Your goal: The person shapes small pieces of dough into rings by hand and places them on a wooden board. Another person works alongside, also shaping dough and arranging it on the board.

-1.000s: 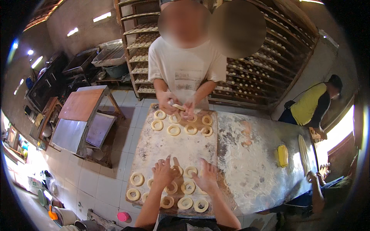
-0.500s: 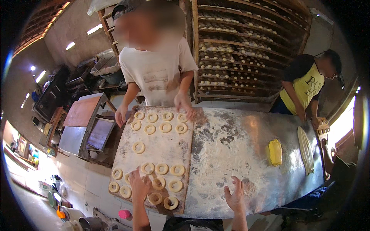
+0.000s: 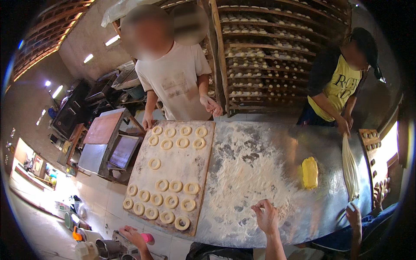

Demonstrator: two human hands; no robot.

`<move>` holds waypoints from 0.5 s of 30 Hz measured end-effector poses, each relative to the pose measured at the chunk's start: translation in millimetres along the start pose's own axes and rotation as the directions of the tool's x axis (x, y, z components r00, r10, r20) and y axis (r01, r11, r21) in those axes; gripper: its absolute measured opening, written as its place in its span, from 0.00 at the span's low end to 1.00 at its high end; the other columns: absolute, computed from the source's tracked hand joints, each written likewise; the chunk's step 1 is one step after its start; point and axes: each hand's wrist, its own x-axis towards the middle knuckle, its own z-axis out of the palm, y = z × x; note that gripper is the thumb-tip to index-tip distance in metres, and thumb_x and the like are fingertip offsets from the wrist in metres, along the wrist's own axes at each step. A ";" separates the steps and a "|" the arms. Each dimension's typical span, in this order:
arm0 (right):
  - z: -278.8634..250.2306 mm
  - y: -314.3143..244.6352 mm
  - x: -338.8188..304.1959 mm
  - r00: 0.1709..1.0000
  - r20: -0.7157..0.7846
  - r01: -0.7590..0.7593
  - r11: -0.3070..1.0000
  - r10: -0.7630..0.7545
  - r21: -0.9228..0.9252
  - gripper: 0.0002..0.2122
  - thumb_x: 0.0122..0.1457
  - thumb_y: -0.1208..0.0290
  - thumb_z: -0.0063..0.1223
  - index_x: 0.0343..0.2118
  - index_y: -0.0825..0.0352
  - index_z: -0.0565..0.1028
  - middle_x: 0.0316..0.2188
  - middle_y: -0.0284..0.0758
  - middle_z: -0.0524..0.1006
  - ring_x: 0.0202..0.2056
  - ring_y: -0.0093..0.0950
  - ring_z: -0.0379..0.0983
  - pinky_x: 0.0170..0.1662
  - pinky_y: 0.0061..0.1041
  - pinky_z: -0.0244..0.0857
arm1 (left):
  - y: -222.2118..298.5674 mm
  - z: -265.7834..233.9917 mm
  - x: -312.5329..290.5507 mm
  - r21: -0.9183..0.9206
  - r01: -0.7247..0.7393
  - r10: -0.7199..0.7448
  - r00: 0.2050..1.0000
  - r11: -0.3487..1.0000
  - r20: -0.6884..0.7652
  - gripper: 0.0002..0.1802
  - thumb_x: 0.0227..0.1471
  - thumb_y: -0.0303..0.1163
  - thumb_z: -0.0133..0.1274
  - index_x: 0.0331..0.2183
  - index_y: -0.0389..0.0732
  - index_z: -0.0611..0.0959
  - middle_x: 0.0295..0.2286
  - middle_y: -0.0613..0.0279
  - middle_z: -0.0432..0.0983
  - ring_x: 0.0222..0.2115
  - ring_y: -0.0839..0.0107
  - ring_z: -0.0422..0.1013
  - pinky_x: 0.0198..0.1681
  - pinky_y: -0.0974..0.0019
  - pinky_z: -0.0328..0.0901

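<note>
My left hand (image 3: 133, 236) is open and empty, past the near left corner of a floured wooden board (image 3: 173, 152). Rows of pale dough rings lie on that board, several at the far end, several at the near end and one ring (image 3: 154, 163) alone between. My right hand (image 3: 266, 218) hovers over the floured metal tabletop (image 3: 236, 173), its fingers bent together in a pinch; whatever they may hold is hidden. A yellow block (image 3: 310, 172), perhaps fat or dough, sits to the right on the tabletop.
Opposite, a person in a white shirt (image 3: 172, 86) has one hand by the board's far left corner. At the right, a person in yellow (image 3: 336, 93) grips a long dough strip (image 3: 350, 169); another hand (image 3: 354, 216) reaches its near end. Shelves (image 3: 268, 63) of dough pieces stand behind.
My left hand has left the dough rings and moved leftward off the board. My right hand's spread fingers have drawn together. The person in yellow now grips the dough strip's far end.
</note>
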 end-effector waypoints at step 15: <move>19.4 -42.3 -44.2 0.994 0.045 -0.098 0.995 0.099 -0.030 0.05 0.59 0.72 0.60 0.33 0.66 0.77 0.30 0.33 0.84 0.32 0.34 0.83 0.34 0.27 0.73 | -273.1 -75.0 -106.7 0.301 0.868 -0.911 0.327 0.394 0.249 0.13 0.63 0.42 0.44 0.36 0.42 0.72 0.27 0.60 0.72 0.25 0.65 0.71 0.26 0.62 0.65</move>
